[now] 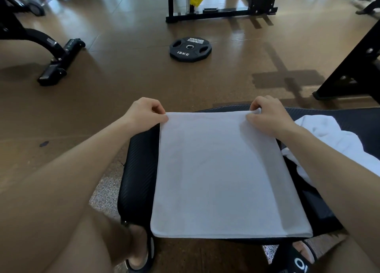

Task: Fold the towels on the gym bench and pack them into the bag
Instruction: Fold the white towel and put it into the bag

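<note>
So far 1 towel (224,174) lies flat on the bench (139,170), doubled over at least once: layered edges show at its near right corner. It is a neat rectangle, long axis running straight away from me, far short edge toward the weight plate (190,49) on the floor. My left hand (144,112) pinches the far left corner; my right hand (267,116) pinches the far right corner, a small bunch of cloth between the fingers. Judgement: next fold should bring the far edge toward me, halving the length. At least 1 more towel (333,137) lies crumpled on the bench to my right, not yet folded. Bag: cannot see it. Nothing packed as far as I can tell.
</note>
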A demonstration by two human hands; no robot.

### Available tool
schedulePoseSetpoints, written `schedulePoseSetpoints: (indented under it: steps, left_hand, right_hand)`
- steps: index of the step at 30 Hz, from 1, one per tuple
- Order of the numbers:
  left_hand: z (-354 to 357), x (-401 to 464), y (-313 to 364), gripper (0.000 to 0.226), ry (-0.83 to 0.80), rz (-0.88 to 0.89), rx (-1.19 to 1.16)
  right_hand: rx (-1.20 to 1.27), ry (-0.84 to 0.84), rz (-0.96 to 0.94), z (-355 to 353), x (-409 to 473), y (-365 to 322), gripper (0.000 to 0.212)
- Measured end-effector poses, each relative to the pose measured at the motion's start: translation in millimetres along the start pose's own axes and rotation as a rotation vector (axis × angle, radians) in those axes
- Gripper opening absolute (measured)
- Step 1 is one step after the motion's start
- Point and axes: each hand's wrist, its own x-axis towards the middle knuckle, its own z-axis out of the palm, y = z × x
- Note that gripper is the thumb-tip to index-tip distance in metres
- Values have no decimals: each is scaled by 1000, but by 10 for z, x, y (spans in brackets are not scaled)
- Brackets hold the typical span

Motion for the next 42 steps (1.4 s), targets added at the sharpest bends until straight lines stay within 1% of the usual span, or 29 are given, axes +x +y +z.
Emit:
schedulePoseSetpoints:
  steps: [4,6,8,9,11,13,15,19,25,30,32,34,36,38,40,42]
  left_hand:
    - [61,-14,-35,10,34,-200,-325]
    - [121,-20,-87,11,57,-251,-374]
    - [175,-29,-117,10,78,-255,-386]
    - [195,-27,-121,11,83,-252,-391]
    - [218,-15,-111,16,78,-256,-397]
    - [227,0,-89,18,81,-269,-398]
    - [237,23,-87,13,90,-277,-411]
    - [253,58,-99,9,97,-289,-431]
    - [244,58,-95,7,84,-323,-442]
    - [260,61,-103,10,100,-318,-401]
    - [275,64,-106,14,113,-289,-367]
    - [283,72,-109,19,114,-273,-358]
    - [279,81,-118,22,112,-282,-385]
    - [273,92,-133,22,107,-294,-425]
    - [273,97,-147,22,104,-292,-443]
    - [273,94,-149,22,106,-284,-453]
  right_hand:
    - [30,-8,63,-71,20,-9,9]
    - [14,-9,73,-91,35,10,10]
    - [4,-8,81,-85,53,27,15]
    - [3,-6,85,-75,62,32,20]
    - [-22,13,76,-47,83,47,28]
    - [-83,54,38,-4,102,75,23]
    - [-139,105,2,45,106,103,19]
    - [-195,189,-27,134,101,118,21]
    - [-165,202,-12,144,118,130,18]
    - [-193,227,-61,183,114,164,13]
    - [-253,237,-72,214,88,132,19]
    - [-337,268,-142,278,13,6,31]
    - [-368,264,-325,412,-170,-244,41]
    - [-289,173,-508,613,-457,-528,49]
    - [-212,52,-597,811,-791,-783,54]
    - [-180,-17,-651,911,-1090,-1006,52]
